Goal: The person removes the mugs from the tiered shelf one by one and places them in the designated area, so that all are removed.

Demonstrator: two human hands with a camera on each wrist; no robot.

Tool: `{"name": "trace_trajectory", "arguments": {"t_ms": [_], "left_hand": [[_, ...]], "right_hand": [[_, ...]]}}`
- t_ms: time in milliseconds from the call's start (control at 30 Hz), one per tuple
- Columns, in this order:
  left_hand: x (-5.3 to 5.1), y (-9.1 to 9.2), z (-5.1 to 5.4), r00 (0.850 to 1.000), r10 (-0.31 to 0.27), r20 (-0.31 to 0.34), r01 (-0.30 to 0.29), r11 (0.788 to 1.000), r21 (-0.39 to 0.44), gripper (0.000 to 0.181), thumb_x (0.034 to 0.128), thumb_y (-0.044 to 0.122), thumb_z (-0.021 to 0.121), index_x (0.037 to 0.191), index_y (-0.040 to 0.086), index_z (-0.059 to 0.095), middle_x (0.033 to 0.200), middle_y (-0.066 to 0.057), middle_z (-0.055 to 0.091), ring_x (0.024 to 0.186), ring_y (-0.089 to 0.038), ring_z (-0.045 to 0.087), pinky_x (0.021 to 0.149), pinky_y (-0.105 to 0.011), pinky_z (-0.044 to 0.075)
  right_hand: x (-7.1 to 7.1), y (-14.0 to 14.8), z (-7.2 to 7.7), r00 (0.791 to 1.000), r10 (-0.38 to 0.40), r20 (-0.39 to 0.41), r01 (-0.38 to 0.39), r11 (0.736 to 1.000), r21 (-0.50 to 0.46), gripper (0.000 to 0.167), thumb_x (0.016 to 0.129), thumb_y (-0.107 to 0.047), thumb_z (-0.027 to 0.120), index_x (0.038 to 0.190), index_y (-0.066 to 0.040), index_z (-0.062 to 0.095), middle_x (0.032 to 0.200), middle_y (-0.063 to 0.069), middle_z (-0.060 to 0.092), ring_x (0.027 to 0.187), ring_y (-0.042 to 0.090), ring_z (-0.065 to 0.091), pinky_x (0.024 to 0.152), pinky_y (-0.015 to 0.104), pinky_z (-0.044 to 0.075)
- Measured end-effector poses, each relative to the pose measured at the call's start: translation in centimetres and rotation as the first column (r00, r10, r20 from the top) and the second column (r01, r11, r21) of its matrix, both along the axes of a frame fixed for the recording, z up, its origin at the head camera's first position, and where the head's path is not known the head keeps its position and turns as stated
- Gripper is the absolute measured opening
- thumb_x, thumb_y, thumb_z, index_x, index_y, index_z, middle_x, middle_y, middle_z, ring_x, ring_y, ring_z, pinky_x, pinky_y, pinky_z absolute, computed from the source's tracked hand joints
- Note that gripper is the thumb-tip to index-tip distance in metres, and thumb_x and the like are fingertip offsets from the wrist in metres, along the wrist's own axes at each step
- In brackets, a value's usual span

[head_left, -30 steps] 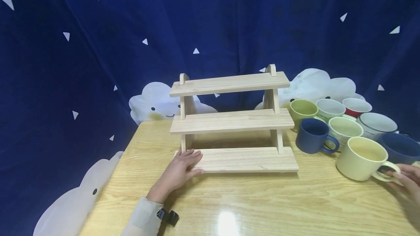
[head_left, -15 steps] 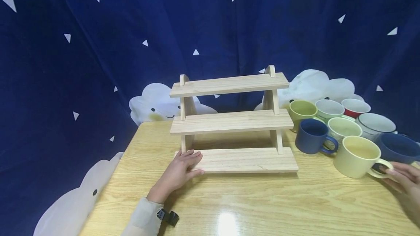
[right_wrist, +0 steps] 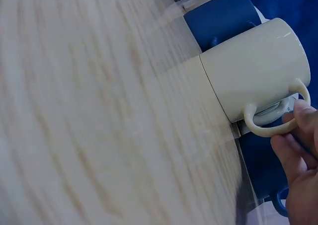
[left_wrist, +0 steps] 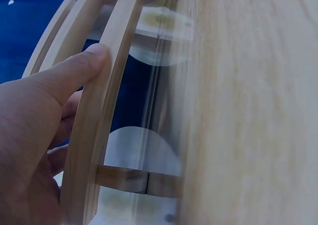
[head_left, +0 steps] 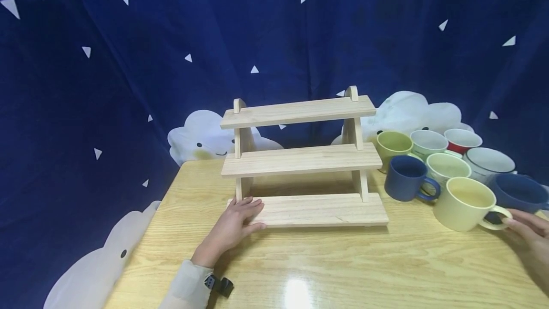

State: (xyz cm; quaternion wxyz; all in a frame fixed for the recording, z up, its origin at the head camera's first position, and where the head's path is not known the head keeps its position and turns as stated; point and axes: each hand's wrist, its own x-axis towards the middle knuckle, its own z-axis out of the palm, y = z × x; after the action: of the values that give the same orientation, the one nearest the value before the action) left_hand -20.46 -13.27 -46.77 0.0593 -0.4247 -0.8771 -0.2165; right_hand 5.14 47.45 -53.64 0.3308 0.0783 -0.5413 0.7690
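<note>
A three-tier wooden display shelf [head_left: 306,159] stands on the table. My left hand [head_left: 236,221] grips the left end of its lowest board; in the left wrist view the thumb [left_wrist: 82,68] presses the board's narrow edge, with fingers partly hidden behind it. At the far right, my right hand [head_left: 529,232] pinches the handle of an upright pale yellow mug [head_left: 459,211] between thumb and fingers. The right wrist view shows the same mug [right_wrist: 256,68] with its base at the tabletop. A dark blue mug [head_left: 403,185] is just left of it, and a pale green mug [head_left: 448,168] is behind.
Several more mugs crowd the right rear: an olive one [head_left: 390,149], a white-and-red one [head_left: 463,142], a white one [head_left: 484,166] and a wide blue one [head_left: 516,194]. A dark blue curtain [head_left: 274,27] hangs behind the wooden table [head_left: 343,266].
The pale yellow mug has shifted left and slightly back with my right hand on its handle, mostly in the earlier half second. My left hand stays in place on the shelf.
</note>
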Motion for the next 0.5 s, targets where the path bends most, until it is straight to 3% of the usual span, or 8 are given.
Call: {"name": "trace_trajectory", "arguments": {"t_ms": [233,400,500], "left_hand": [[-0.04,-0.14,0.00,1.000,-0.006,-0.008,0.006,1.000,-0.001,0.063,0.0870,0.050,0.068,0.134,0.009,0.060,0.140,-0.002,0.055,0.134,-0.032,0.044,0.113,-0.061,0.021],[-0.15,-0.22,0.09,1.000,-0.007,-0.016,0.007,1.000,0.013,0.063,0.0867,0.049,0.069,0.133,0.008,0.060,0.139,-0.003,0.056,0.133,-0.035,0.045,0.113,-0.062,0.021],[-0.13,-0.31,0.04,1.000,-0.003,-0.012,0.003,1.000,0.008,0.063,0.0867,0.050,0.068,0.133,0.008,0.060,0.139,-0.003,0.056,0.133,-0.035,0.045,0.113,-0.062,0.021]], "right_hand": [[0.04,-0.54,-0.08,1.000,-0.024,-0.005,0.023,0.998,-0.062,0.038,0.095,0.022,0.038,0.109,0.006,0.069,0.093,0.011,0.074,0.079,0.008,0.071,0.066,0.018,0.056],[-0.35,-0.63,0.47,0.991,-0.129,0.040,0.128,0.992,0.021,0.036,0.093,0.021,0.046,0.106,0.001,0.072,0.091,0.005,0.075,0.078,0.005,0.071,0.064,0.014,0.055],[-0.37,-0.88,0.64,0.991,-0.122,0.048,0.122,0.992,0.014,0.035,0.092,0.021,0.046,0.106,0.002,0.072,0.092,0.006,0.075,0.080,0.006,0.071,0.064,0.015,0.055]]}}
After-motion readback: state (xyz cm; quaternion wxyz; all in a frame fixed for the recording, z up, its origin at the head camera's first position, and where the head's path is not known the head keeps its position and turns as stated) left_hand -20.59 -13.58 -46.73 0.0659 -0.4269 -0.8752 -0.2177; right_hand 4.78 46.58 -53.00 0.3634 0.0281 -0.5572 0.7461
